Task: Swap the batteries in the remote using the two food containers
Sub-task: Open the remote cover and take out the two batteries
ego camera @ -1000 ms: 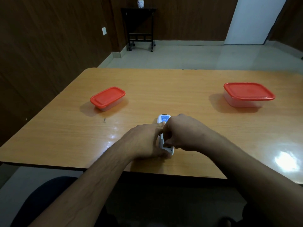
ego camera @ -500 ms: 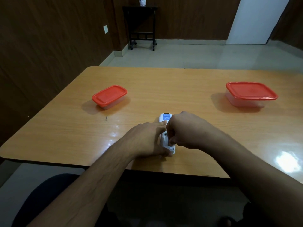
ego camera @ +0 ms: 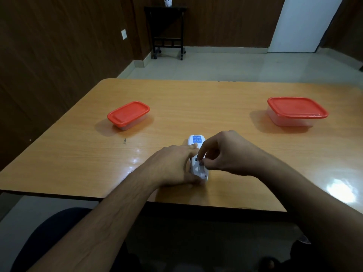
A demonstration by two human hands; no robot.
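The remote (ego camera: 197, 160) lies face-down near the front edge of the bench (ego camera: 196, 99), blue label up, battery bay exposed. My left hand (ego camera: 172, 165) clamps its left side, fingers closed around the body. My right hand (ego camera: 222, 154) has thumb and forefinger pinched together in the bay on something small and dark, probably a battery end, though I cannot tell for sure. The 2 red-lidded containers, left container (ego camera: 128, 114) and right container (ego camera: 296, 110), sit well apart, both shut. Risks as I judge them: the cell could spring out and roll off the near edge, or my pinch could slip if the left hand lets the remote twist.
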